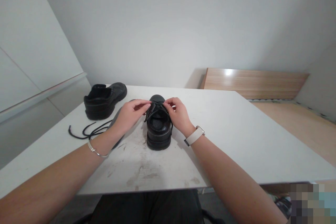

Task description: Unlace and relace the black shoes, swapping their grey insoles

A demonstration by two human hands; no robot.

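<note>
Pinching lace at the front of a black shoe [159, 134] — both hands at it, one on each side. Shoe stands upright on its sole near the middle of a white table [225, 136], heel toward the person, toe pointing away to the wall [168, 31]. Its opening faces up; the inside shows dark.

Left hand [133, 111]: thumb and forefinger brought together at the left side of the lacing, apparently gripping the black lace [172, 125]. Right hand [177, 112]: thumb and forefinger closed at the right side, the other fingers curled; it too seems to grip lace. Exact hold on the strand too small to make out. Lengths of lace hang down both sides of the shoe.

Left wrist bears a thin bracelet [96, 149]; right wrist, a watch with a pale band [194, 136].

Farther left on the table: a second black shoe [101, 103], upright, toe angled away to the right. Nearer, a loose dark cord [91, 135] lies in loops beside a grey flat piece [114, 120], partly hidden under the left forearm. Brownish smudges [136, 171] mark the tabletop between shoe and near edge. Back right — a wood-grain panel [252, 82].
</note>
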